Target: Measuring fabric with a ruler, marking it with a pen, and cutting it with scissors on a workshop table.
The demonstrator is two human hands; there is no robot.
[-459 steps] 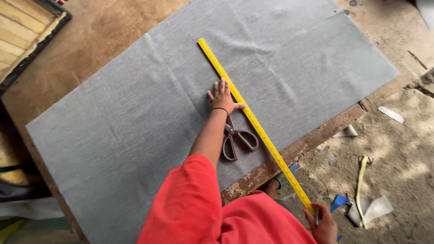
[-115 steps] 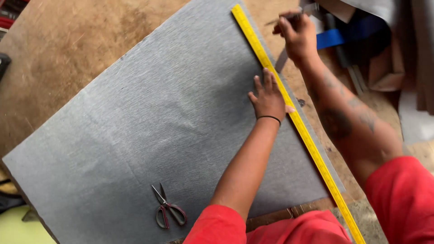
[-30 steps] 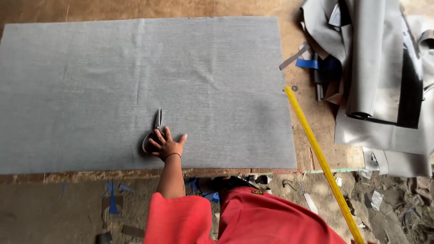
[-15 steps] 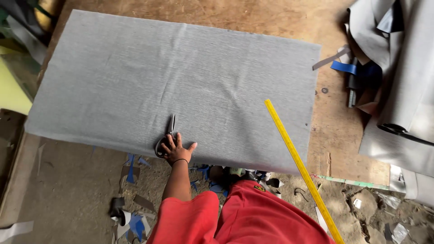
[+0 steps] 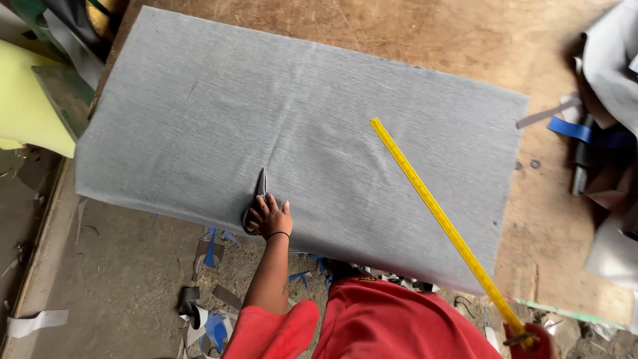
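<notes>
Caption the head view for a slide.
Left hand on scissors atop grey fabric; right hand holds yellow ruler.

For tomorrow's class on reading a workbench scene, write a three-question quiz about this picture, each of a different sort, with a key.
1. True or false: the left hand rests on the scissors.
2. The right hand holds the end of: A) blue strip B) yellow ruler C) roll
3. Fill in: the scissors lie on the grey ____.

Key: 1 true; 2 B; 3 fabric.
</notes>
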